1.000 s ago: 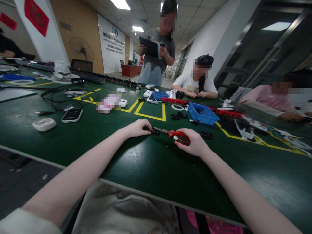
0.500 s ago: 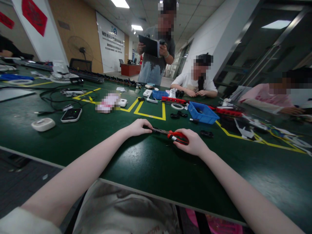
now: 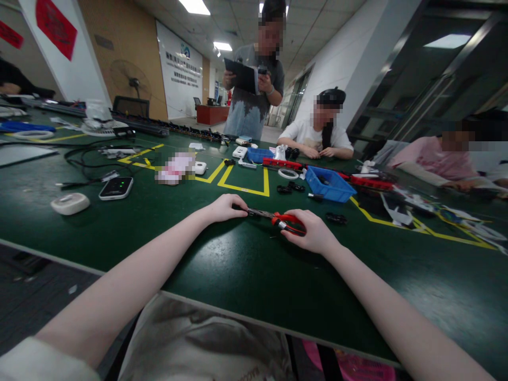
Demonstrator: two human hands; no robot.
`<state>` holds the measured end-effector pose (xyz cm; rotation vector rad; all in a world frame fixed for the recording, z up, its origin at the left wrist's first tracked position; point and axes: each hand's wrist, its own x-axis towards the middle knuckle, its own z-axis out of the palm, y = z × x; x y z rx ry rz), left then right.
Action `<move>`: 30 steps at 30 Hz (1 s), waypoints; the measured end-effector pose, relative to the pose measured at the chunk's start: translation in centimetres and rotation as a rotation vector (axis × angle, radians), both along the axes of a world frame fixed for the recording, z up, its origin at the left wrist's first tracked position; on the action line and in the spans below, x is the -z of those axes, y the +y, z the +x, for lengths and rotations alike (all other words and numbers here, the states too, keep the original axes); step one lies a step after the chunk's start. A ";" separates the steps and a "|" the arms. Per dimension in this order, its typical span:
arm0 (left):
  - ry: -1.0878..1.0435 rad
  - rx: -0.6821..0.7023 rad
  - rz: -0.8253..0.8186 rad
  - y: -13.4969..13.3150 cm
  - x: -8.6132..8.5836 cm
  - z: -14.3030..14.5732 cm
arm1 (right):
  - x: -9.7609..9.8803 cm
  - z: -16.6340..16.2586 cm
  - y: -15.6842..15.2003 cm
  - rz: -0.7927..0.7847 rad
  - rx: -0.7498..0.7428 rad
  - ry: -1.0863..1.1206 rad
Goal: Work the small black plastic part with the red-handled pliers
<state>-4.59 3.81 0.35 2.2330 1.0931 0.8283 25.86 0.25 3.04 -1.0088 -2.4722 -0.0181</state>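
Over the green table [image 3: 222, 275], my right hand [image 3: 311, 232] is closed around the red and black handles of a pair of long-nose pliers [image 3: 278, 218]. The pliers' jaws point left and meet a small dark piece [image 3: 251, 211] at the fingertips of my left hand [image 3: 228, 207]. Its fingers are pinched together on that piece, which is mostly hidden, so its kind cannot be made out. A thin bit of wire lies on the table just below the pliers.
A blue bin [image 3: 329, 184] stands beyond my right hand, with coiled black cables [image 3: 336, 218] nearer. To the left lie a white and black device [image 3: 116, 188], a round white case [image 3: 70, 203] and black cables. Several people are around the table's far side.
Both hands and the pliers stay nearly in place. The pliers have shifted very slightly to the left.
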 end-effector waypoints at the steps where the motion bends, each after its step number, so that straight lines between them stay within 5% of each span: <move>1: 0.000 0.002 0.000 0.0 0.0 0.0 | 0.0 0.0 0.0 -0.001 0.001 0.002; 30: 0.007 -0.024 0.056 -0.5 -0.1 0.4 | 0.2 -0.1 0.1 0.034 0.009 0.019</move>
